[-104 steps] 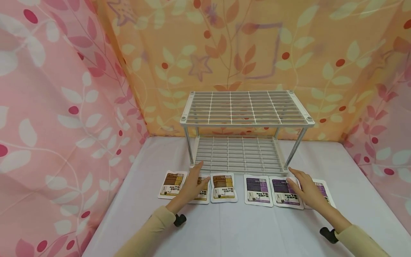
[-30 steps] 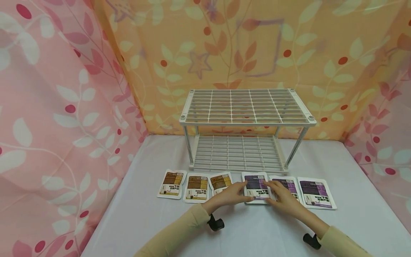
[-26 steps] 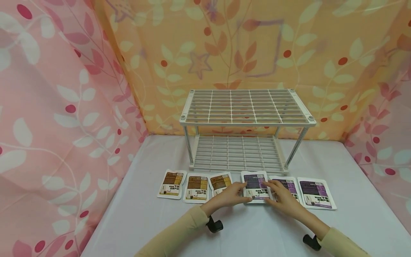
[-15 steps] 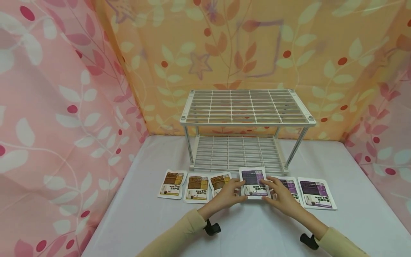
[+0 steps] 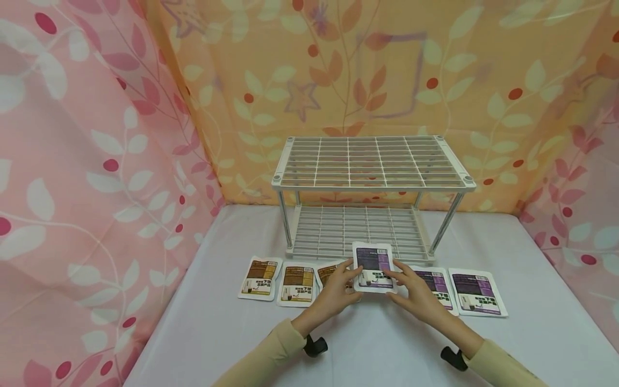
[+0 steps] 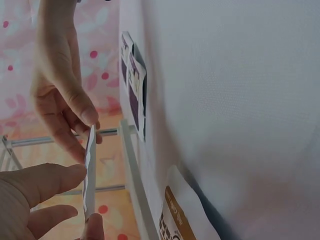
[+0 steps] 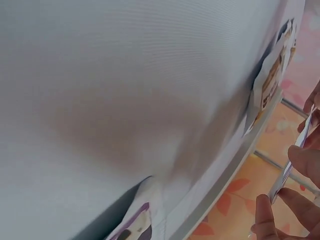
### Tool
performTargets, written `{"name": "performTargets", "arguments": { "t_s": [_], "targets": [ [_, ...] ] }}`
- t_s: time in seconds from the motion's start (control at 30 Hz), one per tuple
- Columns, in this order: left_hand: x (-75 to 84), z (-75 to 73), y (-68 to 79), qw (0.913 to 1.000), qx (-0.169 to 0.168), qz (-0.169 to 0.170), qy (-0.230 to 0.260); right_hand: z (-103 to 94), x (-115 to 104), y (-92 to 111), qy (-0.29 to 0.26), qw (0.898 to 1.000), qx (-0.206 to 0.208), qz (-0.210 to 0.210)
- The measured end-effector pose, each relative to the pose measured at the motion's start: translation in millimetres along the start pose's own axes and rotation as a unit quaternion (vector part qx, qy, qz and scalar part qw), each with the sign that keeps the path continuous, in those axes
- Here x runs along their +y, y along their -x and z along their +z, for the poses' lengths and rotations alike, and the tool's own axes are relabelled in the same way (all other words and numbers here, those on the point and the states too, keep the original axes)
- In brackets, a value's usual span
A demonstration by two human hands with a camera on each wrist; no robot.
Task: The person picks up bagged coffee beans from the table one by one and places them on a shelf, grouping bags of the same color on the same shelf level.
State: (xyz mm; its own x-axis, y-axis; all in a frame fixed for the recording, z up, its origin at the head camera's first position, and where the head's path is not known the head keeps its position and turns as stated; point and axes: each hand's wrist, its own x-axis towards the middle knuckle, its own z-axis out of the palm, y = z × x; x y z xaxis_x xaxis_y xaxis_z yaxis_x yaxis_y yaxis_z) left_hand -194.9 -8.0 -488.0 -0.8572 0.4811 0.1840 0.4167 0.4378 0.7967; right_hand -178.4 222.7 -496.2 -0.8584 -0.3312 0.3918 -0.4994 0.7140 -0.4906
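Head view: purple packet (image 5: pixel 373 264) between left hand (image 5: pixel 331 293) and right hand (image 5: pixel 417 293), each pinching side edge nearest it; wire rack (image 5: pixel 372 189) beyond fingers. Left wrist view: packet edge-on between fingers, apart from tabletop (image 6: pixel 250 85) — thin, flat, likely light, semi-stiff. Right wrist view: fingers on opposite faces — side edges seem best hold; smooth surface might slip, probably not fragile.

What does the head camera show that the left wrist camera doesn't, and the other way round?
Only the head view: the printed front of the held purple packet, all three brown packets, and the white rack end to end.

Only the left wrist view: that packet edge-on, a thin strip clear of the table.

Both: the left hand and right hand gripping that packet, and two purple packets lying on the table.
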Motion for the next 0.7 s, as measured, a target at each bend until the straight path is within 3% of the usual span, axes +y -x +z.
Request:
{"name": "performTargets", "arguments": {
  "t_s": [0.33,0.7],
  "targets": [
    [-4.2,-7.3,4.5,0.9971,0.06,0.038,-0.026,3.0,-13.1,-12.0,0.001,1.0,0.011,0.003],
    [-7.2,-18.2,10.1,0.9934,0.106,0.043,-0.012,6.6,-27.5,-26.8,0.011,0.998,0.038,-0.046]
  ]
}}
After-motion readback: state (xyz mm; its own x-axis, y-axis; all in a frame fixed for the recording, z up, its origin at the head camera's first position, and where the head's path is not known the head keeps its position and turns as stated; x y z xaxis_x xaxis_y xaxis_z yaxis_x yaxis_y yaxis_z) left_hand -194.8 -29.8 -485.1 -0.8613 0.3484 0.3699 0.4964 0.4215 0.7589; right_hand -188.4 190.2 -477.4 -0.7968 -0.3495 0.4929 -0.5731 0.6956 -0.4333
